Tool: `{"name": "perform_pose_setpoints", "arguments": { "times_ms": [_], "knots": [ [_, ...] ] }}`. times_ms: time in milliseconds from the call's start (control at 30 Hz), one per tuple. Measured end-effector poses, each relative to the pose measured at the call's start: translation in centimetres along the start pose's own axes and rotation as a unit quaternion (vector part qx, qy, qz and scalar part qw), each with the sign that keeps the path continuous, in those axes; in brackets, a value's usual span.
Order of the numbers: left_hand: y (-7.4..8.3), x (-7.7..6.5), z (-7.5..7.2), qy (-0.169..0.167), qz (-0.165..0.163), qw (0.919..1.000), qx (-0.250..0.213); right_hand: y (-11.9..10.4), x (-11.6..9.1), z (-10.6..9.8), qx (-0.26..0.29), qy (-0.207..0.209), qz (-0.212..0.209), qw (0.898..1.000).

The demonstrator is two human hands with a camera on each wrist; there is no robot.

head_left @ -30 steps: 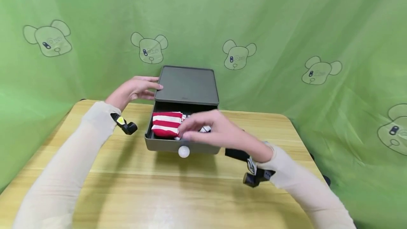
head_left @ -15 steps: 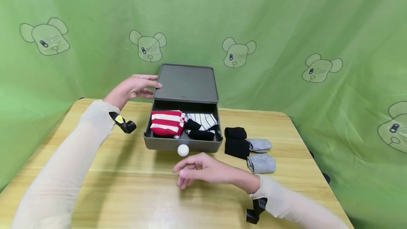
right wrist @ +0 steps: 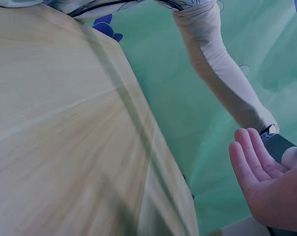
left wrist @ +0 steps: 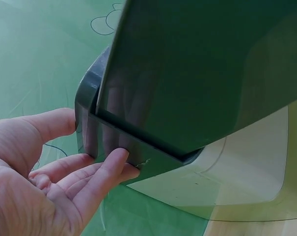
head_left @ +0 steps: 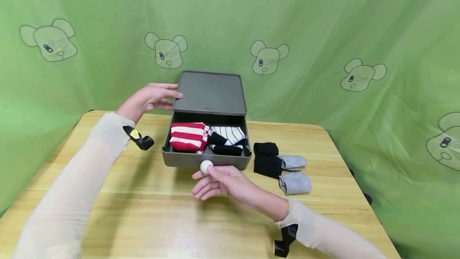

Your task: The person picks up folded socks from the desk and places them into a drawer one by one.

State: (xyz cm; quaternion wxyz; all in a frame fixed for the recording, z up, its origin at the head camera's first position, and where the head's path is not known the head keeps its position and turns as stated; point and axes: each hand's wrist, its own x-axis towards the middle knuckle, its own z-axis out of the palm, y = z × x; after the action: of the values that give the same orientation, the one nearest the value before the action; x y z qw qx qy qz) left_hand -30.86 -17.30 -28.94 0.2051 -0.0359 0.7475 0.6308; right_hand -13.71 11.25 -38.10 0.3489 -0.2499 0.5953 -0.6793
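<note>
A dark grey drawer box (head_left: pixel 212 91) stands toward the back of the table, its drawer (head_left: pixel 183 160) pulled out at the front. Inside lie folded red-and-white striped socks (head_left: pixel 187 136) at left and folded black-and-white socks (head_left: pixel 227 134) at right. My left hand (head_left: pixel 152 97) holds the box's left side near the back, thumb at the top edge; the left wrist view shows fingertips (left wrist: pixel 121 155) against the side wall. My right hand (head_left: pixel 223 185) is palm up below the drawer front, thumb against the white round knob (head_left: pixel 206 166), other fingers extended under it.
To the right of the box, folded black socks (head_left: pixel 267 165) and folded grey socks (head_left: pixel 295 183) lie on the wooden table (head_left: pixel 151 219). A green curtain (head_left: pixel 305 19) with bear-head drawings hangs behind. Black wrist cameras (head_left: pixel 285 239) stick out from the sleeves.
My right hand has drawn back from over the drawer's right half to below its front, then risen and turned palm up, bringing its thumb to the knob. The left hand stays on the box.
</note>
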Motion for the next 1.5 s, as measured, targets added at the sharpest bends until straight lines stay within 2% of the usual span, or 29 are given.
{"name": "perform_pose_setpoints", "arguments": {
  "times_ms": [367, 833, 1133, 1400, 1500],
  "knots": [
    [0.0, 0.2, 0.1, 0.002, 0.002, 0.9999, 0.015, -0.4, 1.2, -0.3, 0.002, 0.028, -0.014, 1.0],
    [-0.1, 0.4, 0.1, 0.002, 0.007, 0.9999, -0.008, -1.4, 4.3, -3.3, 0.011, 0.089, -0.016, 0.996],
    [-0.4, 0.3, 0.0, 0.001, 0.005, 1.0, -0.007, -1.8, 6.0, -5.4, 0.028, 0.109, -0.019, 0.993],
    [-0.3, 0.3, 0.0, 0.011, 0.01, 0.9999, -0.007, -2.3, 7.1, -6.5, -0.018, 0.14, -0.056, 0.988],
    [-0.2, 0.2, 0.2, 0.011, 0.006, 0.9999, -0.005, -2.3, 7.4, -6.9, -0.037, 0.159, -0.057, 0.985]
  ]
}}
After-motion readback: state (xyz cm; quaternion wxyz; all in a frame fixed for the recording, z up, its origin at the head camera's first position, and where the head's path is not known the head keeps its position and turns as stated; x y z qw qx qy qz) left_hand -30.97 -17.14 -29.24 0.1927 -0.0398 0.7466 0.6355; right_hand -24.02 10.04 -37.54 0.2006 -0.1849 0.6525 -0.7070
